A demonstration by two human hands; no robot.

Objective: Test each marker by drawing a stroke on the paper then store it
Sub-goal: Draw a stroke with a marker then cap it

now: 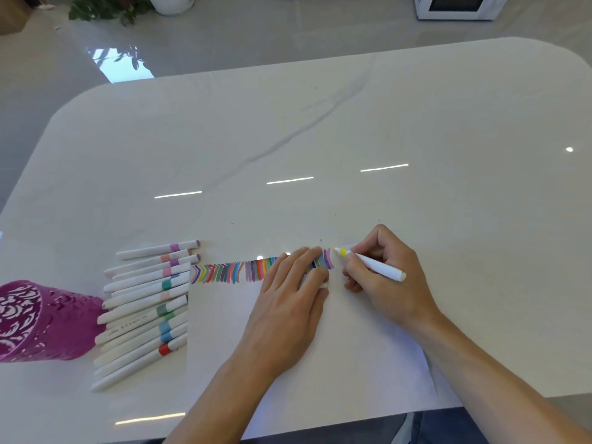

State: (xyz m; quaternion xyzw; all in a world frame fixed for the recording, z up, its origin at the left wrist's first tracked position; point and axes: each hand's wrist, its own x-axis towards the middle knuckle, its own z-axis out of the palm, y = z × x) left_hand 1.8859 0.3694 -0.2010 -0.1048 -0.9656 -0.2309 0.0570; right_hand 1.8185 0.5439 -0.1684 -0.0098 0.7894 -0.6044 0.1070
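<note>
The left hand (288,293) lies flat, fingers straight toward 1 o'clock. The right hand (381,283), at its 3 o'clock, pinches a marker (383,269), its forearm running off toward 5 o'clock.

A glossy white table (320,123) with faint grey veining and rounded corners fills most of the frame. Beyond it, along the top, lies a shiny grey floor (256,36). At the upper left, a leafy green plant (105,9) spreads beside a white pot (171,3). At the upper right stands what looks like a white microwave (455,6).
</note>
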